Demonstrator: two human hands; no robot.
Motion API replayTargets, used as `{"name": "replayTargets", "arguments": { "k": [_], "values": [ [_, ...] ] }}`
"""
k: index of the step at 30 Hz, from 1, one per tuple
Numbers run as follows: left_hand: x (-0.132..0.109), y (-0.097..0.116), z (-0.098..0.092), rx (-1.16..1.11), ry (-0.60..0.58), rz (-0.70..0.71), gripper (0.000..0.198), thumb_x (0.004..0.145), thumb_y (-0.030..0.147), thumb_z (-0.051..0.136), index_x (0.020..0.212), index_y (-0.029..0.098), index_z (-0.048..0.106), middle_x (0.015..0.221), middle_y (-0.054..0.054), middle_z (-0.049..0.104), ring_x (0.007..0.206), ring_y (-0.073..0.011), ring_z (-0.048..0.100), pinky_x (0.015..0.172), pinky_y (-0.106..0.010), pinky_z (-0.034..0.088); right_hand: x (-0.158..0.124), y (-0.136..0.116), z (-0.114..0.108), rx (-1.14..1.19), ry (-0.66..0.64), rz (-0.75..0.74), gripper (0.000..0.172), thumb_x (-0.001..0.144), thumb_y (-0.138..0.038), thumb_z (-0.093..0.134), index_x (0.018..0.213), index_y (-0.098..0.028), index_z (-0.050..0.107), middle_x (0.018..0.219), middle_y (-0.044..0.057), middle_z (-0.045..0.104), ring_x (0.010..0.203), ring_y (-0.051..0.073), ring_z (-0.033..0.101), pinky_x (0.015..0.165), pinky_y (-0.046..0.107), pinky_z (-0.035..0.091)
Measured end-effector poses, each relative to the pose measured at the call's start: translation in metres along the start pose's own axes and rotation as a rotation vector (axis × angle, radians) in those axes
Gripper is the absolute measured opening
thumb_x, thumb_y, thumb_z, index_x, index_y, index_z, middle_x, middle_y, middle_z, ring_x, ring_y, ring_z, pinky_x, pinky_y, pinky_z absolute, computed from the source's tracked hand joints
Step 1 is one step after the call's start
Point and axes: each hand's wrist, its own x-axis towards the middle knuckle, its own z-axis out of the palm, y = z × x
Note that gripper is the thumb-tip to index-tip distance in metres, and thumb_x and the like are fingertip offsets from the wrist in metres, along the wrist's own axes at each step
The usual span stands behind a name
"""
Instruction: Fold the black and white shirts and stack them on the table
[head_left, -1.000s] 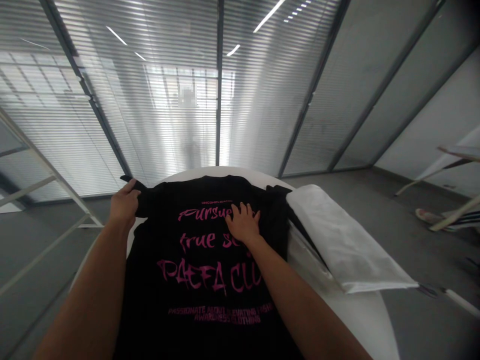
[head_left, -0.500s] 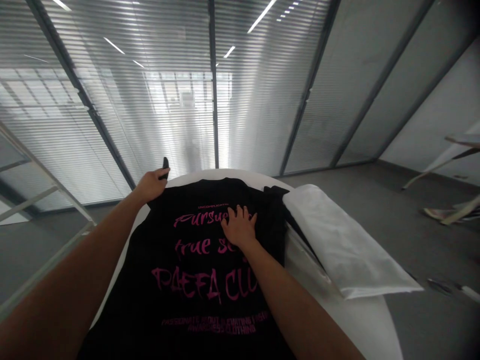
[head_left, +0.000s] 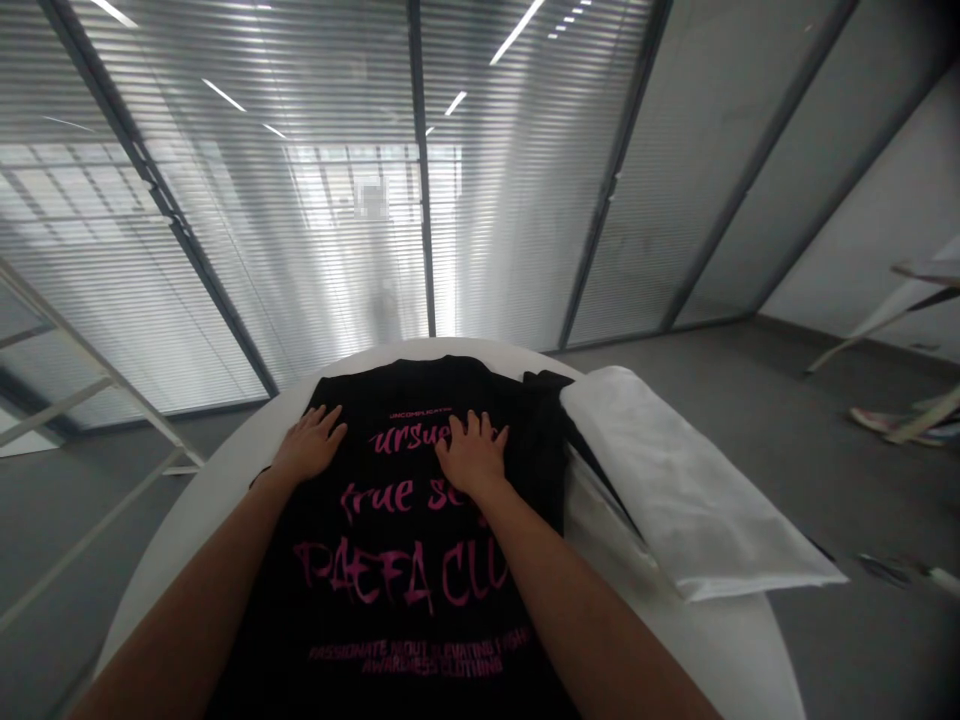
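A black T-shirt [head_left: 405, 540] with pink lettering lies spread on a round white table [head_left: 176, 545], its neck edge toward the far side. My left hand [head_left: 310, 443] rests on the shirt's left side near the shoulder, fingers spread. Over the upper lettering my right hand [head_left: 474, 450] lies flat with its fingers apart, covering some of the letters. Both palms face the cloth. To the right of the shirt sits a folded white cloth [head_left: 675, 480], with dark fabric showing along its left edge.
A pale metal frame [head_left: 97, 370] stands at the left beside the table. Glass panels with blinds [head_left: 495, 220] rise behind the table. At the far right are a chair-like piece of furniture [head_left: 870, 310] and blurred items on the grey floor.
My left hand held the sleeve's end up at the far left; now it has let go and lies on the shirt, with the sleeve folded inward. My right hand stays about where it was.
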Motion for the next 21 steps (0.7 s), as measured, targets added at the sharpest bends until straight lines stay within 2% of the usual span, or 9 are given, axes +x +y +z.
{"name": "replayTargets", "arguments": {
  "k": [3,9,15,21],
  "values": [
    [0.000,-0.010,0.009,0.001,0.004,0.003,0.063,0.096,0.050,0.029,0.151,0.022,0.031,0.155,-0.015,0.032,0.145,-0.0318,0.024,0.113,-0.050,0.022,0.000,0.000,0.000,-0.005,-0.001,-0.006,0.060,0.094,-0.049,0.030,0.146,-0.021,0.039,0.155,0.016,0.029,0.143,0.039,0.015,0.108,0.067,0.003],
    [0.011,-0.019,0.006,-0.017,-0.006,-0.036,0.063,0.095,0.056,0.028,0.151,0.027,0.031,0.157,-0.012,0.030,0.145,-0.0309,0.024,0.114,-0.050,0.021,0.002,0.001,-0.002,-0.002,-0.060,-0.047,0.060,0.095,-0.049,0.029,0.148,-0.023,0.037,0.157,0.015,0.025,0.144,0.038,0.013,0.108,0.067,0.001],
    [0.001,-0.016,0.006,-0.023,0.009,-0.068,0.064,0.095,0.057,0.026,0.152,0.028,0.029,0.158,-0.012,0.028,0.145,-0.0313,0.023,0.114,-0.051,0.022,0.006,0.006,-0.007,0.035,-0.126,-0.088,0.063,0.094,-0.054,0.031,0.150,-0.025,0.034,0.159,0.015,0.020,0.146,0.038,0.008,0.109,0.067,0.000],
    [-0.010,-0.021,0.004,0.004,-0.005,-0.055,0.063,0.095,0.052,0.028,0.152,0.026,0.028,0.158,-0.013,0.026,0.145,-0.0324,0.021,0.113,-0.053,0.022,0.005,0.007,-0.017,0.078,-0.184,-0.144,0.055,0.094,-0.049,0.037,0.145,-0.028,0.042,0.158,0.012,0.025,0.145,0.038,0.013,0.108,0.069,0.006]
  ]
}}
